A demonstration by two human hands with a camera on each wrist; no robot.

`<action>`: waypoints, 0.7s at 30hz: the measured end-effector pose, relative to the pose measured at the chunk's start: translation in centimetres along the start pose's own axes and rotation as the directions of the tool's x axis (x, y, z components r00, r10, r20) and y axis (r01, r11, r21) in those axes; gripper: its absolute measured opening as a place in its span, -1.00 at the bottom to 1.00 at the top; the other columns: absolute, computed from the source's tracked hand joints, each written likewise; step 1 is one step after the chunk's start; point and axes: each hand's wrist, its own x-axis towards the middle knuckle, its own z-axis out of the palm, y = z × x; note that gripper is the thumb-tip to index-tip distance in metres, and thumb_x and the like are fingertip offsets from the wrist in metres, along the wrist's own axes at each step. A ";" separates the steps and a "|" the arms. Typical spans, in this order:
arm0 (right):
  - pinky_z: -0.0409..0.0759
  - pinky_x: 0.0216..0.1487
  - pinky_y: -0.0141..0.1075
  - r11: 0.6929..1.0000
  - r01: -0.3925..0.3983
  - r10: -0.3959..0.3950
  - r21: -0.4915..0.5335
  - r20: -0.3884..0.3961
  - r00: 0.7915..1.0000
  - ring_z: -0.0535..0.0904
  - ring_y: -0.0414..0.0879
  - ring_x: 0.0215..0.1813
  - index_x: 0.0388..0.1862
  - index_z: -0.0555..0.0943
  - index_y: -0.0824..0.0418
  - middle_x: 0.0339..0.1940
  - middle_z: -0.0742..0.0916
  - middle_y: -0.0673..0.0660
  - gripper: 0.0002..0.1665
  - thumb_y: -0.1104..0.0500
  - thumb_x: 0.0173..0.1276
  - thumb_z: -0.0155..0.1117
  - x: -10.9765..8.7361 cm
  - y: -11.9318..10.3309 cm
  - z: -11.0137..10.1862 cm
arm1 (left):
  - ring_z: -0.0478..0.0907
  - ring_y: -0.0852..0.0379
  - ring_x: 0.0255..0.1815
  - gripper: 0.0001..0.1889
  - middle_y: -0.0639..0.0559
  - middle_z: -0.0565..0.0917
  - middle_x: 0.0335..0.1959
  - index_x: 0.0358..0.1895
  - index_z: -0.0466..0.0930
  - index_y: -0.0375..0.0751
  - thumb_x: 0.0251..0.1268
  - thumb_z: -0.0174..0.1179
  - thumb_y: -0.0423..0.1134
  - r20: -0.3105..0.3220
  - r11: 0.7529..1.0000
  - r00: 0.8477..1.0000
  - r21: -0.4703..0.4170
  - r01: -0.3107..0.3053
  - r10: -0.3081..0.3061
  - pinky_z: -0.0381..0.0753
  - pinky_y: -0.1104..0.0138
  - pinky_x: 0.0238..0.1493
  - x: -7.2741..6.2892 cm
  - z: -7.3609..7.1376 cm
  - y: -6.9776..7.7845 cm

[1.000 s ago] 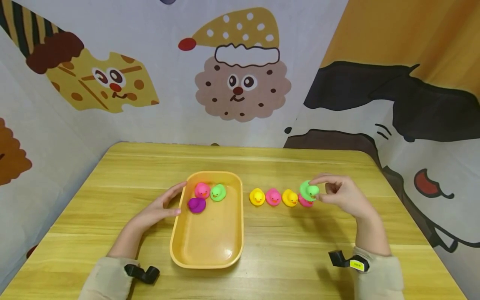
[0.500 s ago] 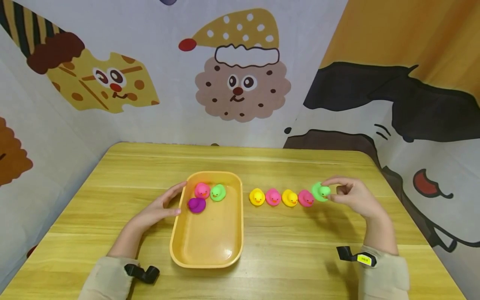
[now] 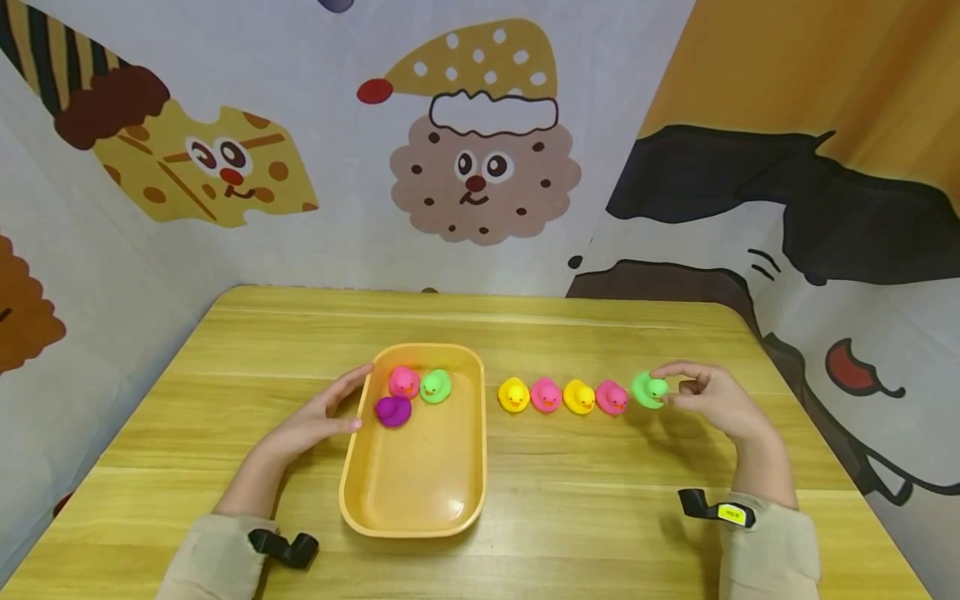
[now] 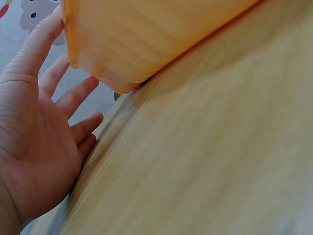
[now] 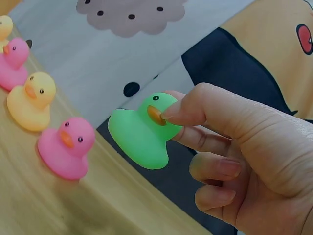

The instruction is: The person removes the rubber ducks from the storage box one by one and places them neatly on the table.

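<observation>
My right hand point(image 3: 722, 402) pinches a green rubber duck point(image 3: 648, 389) by its head between thumb and fingers, at the right end of a row of ducks. In the right wrist view the duck's body point(image 5: 139, 137) shows tilted, close over the table, a gap away from the nearest pink duck point(image 5: 68, 147). My left hand point(image 3: 315, 427) rests its thumb and fingertips against the left side of an orange tray point(image 3: 420, 479), fingers relaxed and spread. Inside that tray, towards its far end, sit a pink duck point(image 3: 404, 382), a green duck point(image 3: 436, 387) and a purple duck point(image 3: 393, 410).
Right of the tray, yellow point(image 3: 513, 394), pink point(image 3: 546, 394), yellow point(image 3: 579, 396) and pink ducks stand in a line on the wooden table point(image 3: 570, 500). A cartoon-printed cloth point(image 3: 300, 250) hangs behind the table's far edge.
My right hand has carried the green duck rightward, from over the last pink duck to beside it, then slightly lower. The left hand and tray have stayed put.
</observation>
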 end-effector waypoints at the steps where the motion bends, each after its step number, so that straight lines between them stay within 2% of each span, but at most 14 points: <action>1: 0.21 -0.66 -0.31 1.000 -0.003 0.003 0.002 0.002 1.000 0.22 -0.21 -0.64 0.01 0.60 0.35 -0.71 0.29 -0.10 -0.61 0.38 0.16 0.35 0.0 0.2 0.0 | -0.17 -0.25 0.48 -0.21 -0.20 0.01 0.51 0.52 0.02 -0.07 0.27 0.22 -0.34 0.000 1.000 1.000 0.001 0.000 0.000 -0.27 -0.31 0.30 0.0 0.0 0.0; 7: 0.22 -0.67 -0.34 1.000 -0.021 0.021 0.014 0.011 1.000 0.22 -0.24 -0.64 0.01 0.59 0.36 -0.72 0.30 -0.13 -0.60 0.38 0.15 0.34 0.1 1.3 0.0 | -0.17 -0.25 0.48 -0.20 -0.22 0.00 0.51 0.52 0.01 -0.08 0.27 0.22 -0.35 0.000 1.000 1.000 0.004 -0.006 0.006 -0.28 -0.31 0.30 -0.1 0.0 -0.1; 15: 0.30 -0.57 -0.37 0.997 -0.068 0.068 0.027 0.027 0.997 0.27 -0.25 -0.60 0.03 0.58 0.36 -0.62 0.52 -0.12 -0.59 0.36 0.16 0.35 0.3 2.8 0.2 | -0.17 -0.25 0.48 -0.21 -0.23 0.01 0.50 0.52 0.02 -0.07 0.28 0.22 -0.35 0.003 1.000 1.000 0.006 -0.008 0.008 -0.28 -0.31 0.30 -0.1 0.0 -0.2; 21: 0.30 -0.57 -0.38 0.997 -0.073 0.073 0.021 0.031 0.997 0.28 -0.24 -0.60 0.03 0.59 0.34 -0.63 0.52 -0.11 -0.59 0.35 0.16 0.35 0.5 3.4 0.3 | -0.17 -0.25 0.48 -0.20 -0.23 0.00 0.50 0.52 0.02 -0.06 0.28 0.23 -0.33 0.003 1.000 1.000 0.003 -0.002 0.002 -0.28 -0.31 0.30 -0.1 -0.1 -0.2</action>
